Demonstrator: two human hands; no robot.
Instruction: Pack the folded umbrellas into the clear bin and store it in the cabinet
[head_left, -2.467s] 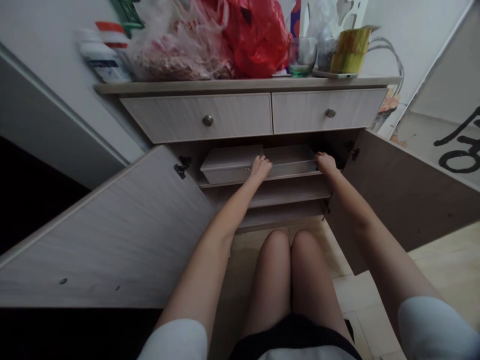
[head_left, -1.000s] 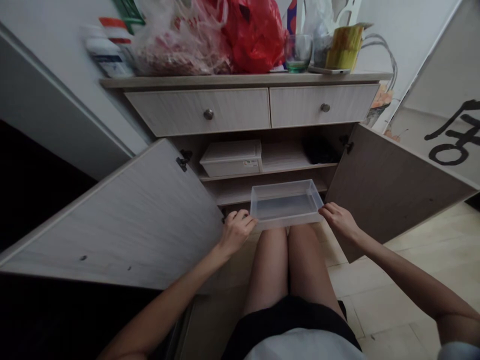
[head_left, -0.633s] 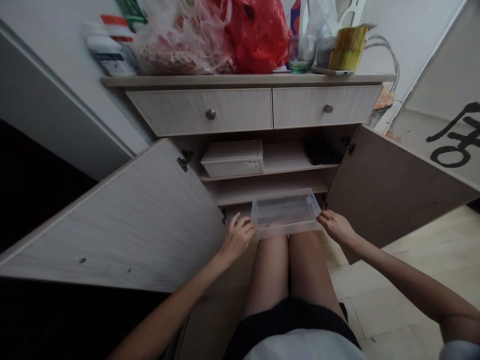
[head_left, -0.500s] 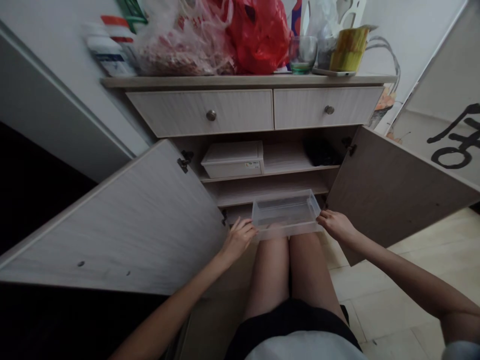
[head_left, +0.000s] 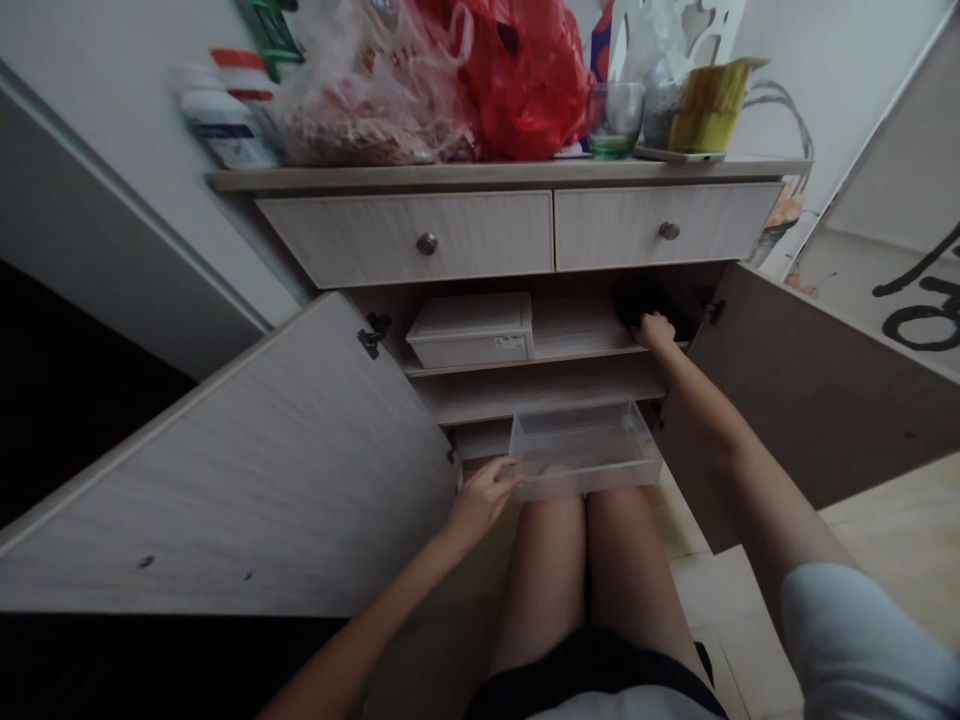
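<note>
- Lower centre of the frame: a clear, shallow, rectangular plastic tray [head_left: 592,479] lies above the person's bare knees [head_left: 551,525], which show through its base; whether it rests on them cannot be told.
- Left hand [head_left: 486,492], just left of lower centre: the fingers extend, slightly bent, to the tray's near left corner; whether they pinch its wall cannot be told.
- Right hand [head_left: 656,330], right of centre: the fingers curl at a black, soft-edged object [head_left: 634,299] on the pale wood-grain upper shelf [head_left: 577,330]; the fingertips are hidden, so a grip cannot be confirmed.
- Centre: a white, lidded rectangular plastic box [head_left: 472,332] with a small label occupies the left part of the same shelf.
- Left and right of the frame: two pale wood-grain cabinet doors [head_left: 247,470] stand open.
- Upper centre: two closed drawers [head_left: 360,238] bear round metal knobs [head_left: 427,243].
- Top of the frame: a filled translucent plastic bag [head_left: 375,115], a red plastic bag [head_left: 529,95] and a clear drinking glass [head_left: 615,120] stand on the cabinet top [head_left: 450,179].
</note>
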